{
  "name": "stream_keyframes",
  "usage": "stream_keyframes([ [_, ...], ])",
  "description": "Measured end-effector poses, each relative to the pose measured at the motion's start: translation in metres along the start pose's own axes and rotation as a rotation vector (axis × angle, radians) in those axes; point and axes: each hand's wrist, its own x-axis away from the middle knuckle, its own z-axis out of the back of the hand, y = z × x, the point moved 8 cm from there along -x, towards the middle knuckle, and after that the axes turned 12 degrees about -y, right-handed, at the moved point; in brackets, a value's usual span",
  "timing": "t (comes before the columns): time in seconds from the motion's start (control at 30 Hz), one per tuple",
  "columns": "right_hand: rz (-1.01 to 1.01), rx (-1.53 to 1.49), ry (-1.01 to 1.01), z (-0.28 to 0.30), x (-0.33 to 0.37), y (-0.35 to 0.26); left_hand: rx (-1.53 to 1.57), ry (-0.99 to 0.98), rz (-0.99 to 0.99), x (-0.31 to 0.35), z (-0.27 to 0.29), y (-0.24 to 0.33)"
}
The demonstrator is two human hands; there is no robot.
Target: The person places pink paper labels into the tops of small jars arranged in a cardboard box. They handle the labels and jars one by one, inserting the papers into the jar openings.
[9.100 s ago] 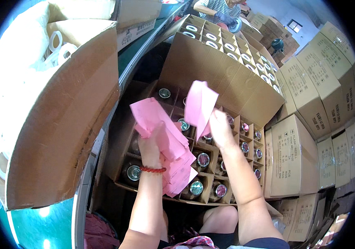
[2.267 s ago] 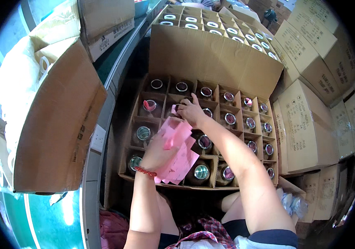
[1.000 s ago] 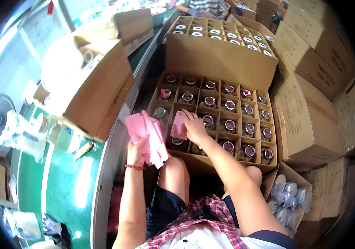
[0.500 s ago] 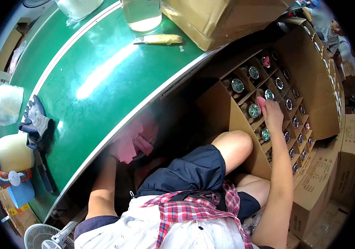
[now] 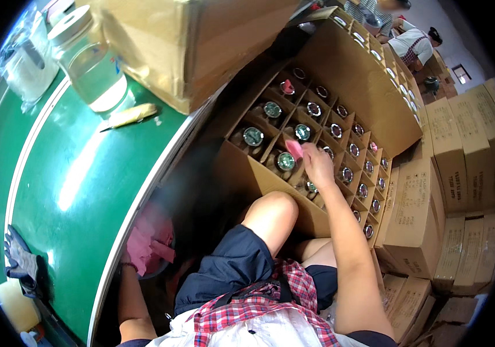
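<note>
My right hand [image 5: 319,166] pinches a thin pink slip [image 5: 295,149] over an open carton [image 5: 264,180]. The carton has cardboard dividers forming many cells. In them stand several glass vessels with shiny silver rims; one greenish round top [image 5: 285,161] sits right beside the slip. Another pink piece [image 5: 287,87] rests on a vessel towards the far side. My left forearm [image 5: 133,306] reaches under the table's edge to a heap of pink slips [image 5: 148,246] in a dark round container. The slips and shadow hide my left fingers.
A green table [image 5: 85,231] lies at my left, bearing a lidded clear jar [image 5: 94,69], a yellow-handled cutter [image 5: 129,117], a grey glove [image 5: 23,260] and a large cardboard box [image 5: 160,46]. Stacked cartons [image 5: 415,220] stand at right. People [image 5: 409,46] work in the background.
The view has swung to the right, so things appear shifted left. My right hand still holds the pink slip over the same part of the carton; my left arm stays at the pink heap.
</note>
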Motion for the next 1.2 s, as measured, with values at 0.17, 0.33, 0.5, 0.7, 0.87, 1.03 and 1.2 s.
stream_keyframes([
  [0.17,0.122,-0.102,0.369,0.053,-0.021,-0.015,0.151,-0.013,-0.024,0.019,0.03,-0.009],
  [0.33,0.154,0.141,-0.051,-0.009,-0.059,0.02,0.522,-0.073,-0.094,0.067,0.008,0.039],
  [0.5,0.068,0.262,-0.227,-0.012,-0.045,0.01,0.813,-0.329,-0.141,0.144,-0.029,0.124],
  [0.7,0.081,0.233,-0.092,-0.016,-0.054,0.02,0.946,-0.487,-0.238,0.244,-0.047,0.315],
  [0.87,0.06,0.215,-0.119,-0.023,-0.063,0.021,1.208,-0.875,-0.342,0.271,-0.101,0.416],
  [1.03,0.107,0.126,0.204,0.001,-0.046,0.018,1.26,-1.037,-0.431,0.312,-0.141,0.488],
  [1.2,0.088,0.145,0.017,-0.008,-0.049,0.023,1.319,-1.177,-0.297,0.329,-0.176,0.51],
])
